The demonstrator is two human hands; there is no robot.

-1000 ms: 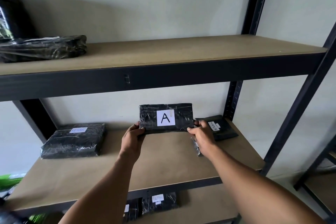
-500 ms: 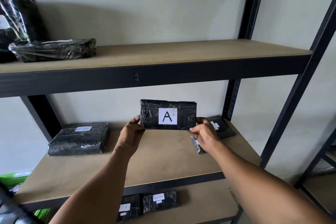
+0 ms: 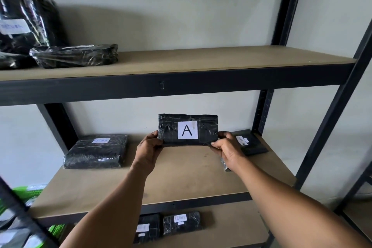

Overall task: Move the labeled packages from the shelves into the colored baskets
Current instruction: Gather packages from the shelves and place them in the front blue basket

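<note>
— Middle shelf (image 3: 181, 183): what's above it?
— Package A (image 3: 188, 130), upright, label facing out — left hand (image 3: 148, 150) pinches its left end, right hand (image 3: 227, 150) its right. Green basket (image 3: 22, 193) sits low left.

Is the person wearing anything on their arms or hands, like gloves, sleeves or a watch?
Nothing shows. The left hand and right hand are bare, with no gloves or rings visible. Both forearms are uncovered right down to the picture's lower edge, so no sleeve appears, and neither wrist carries a watch or band. No markings can be made out.
</note>
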